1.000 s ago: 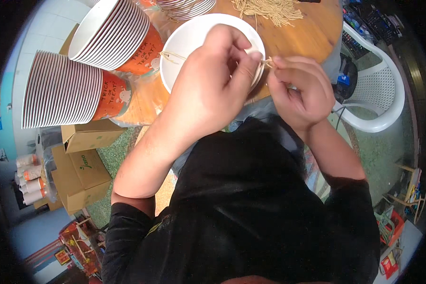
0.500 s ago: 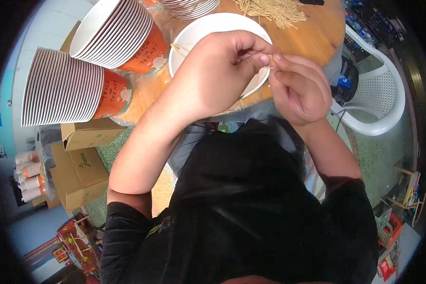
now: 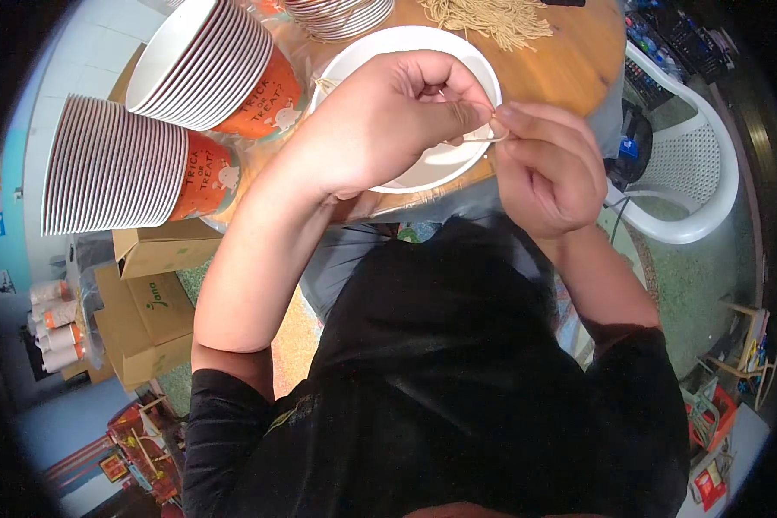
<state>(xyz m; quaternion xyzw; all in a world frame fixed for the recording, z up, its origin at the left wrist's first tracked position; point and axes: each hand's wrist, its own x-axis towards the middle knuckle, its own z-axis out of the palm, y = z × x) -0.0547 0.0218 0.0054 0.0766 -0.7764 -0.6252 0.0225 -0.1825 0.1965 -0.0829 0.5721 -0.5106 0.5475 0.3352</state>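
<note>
Round wooden desk (image 3: 578, 60), smooth grain — carries a glossy white plate (image 3: 423, 168), a heap of pale thin strings (image 3: 492, 17) and two stacks of ribbed orange-and-white bowls (image 3: 121, 164) lying on their sides. Left hand (image 3: 388, 121) curls over the plate, grip pinched on a thin pale string (image 3: 483, 131). Right hand (image 3: 548, 168) — fingers bent — pinches the same string just beside it, above the plate's near rim.
</note>
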